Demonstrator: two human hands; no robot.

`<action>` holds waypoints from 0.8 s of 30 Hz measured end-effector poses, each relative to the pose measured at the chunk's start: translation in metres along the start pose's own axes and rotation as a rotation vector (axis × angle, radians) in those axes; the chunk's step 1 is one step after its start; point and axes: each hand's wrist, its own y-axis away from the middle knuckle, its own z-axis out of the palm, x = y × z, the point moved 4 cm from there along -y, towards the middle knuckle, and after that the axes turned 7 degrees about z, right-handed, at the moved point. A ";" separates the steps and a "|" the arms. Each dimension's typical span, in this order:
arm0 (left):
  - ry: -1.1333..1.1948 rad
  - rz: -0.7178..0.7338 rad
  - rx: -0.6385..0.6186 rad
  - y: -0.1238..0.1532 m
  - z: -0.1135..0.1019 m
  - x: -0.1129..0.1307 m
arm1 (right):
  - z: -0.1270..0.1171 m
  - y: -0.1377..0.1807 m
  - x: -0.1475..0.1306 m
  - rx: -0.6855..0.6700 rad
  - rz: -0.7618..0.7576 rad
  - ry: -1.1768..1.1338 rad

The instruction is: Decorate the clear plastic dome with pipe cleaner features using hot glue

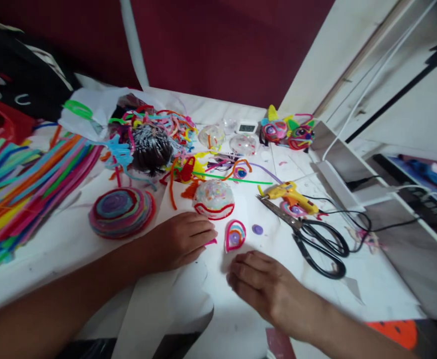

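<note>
My left hand [188,238] is closed, fingers pressed together, with a short bit of pink pipe cleaner [211,242] poking out past the fingertips. My right hand [259,281] has its fingers curled at the lower edge of a teardrop-shaped pipe-cleaner piece [235,235], ringed pink, blue and orange around a purple centre; the thumb is hidden. Just beyond my left hand sits a clear dome [214,197] filled with coloured specks and edged in red pipe cleaner. A small purple disc [257,229] lies to the right of the teardrop piece.
Black-handled scissors [303,232] and a yellow glue gun [291,194] lie at right, with a black cord. A coiled striped dome [122,212] and bundled pipe cleaners [39,184] fill the left. Clear domes [242,144], a small digital display [246,127] and decorated masks [287,130] stand behind.
</note>
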 end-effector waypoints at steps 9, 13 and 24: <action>-0.015 0.036 0.044 0.000 -0.012 0.005 | -0.003 0.020 0.067 0.101 0.264 0.301; -0.012 0.055 0.062 -0.002 -0.016 0.008 | 0.002 0.017 0.071 0.121 0.173 0.343; -0.158 -0.269 0.196 0.013 -0.021 -0.010 | -0.003 -0.008 0.075 0.163 0.192 0.286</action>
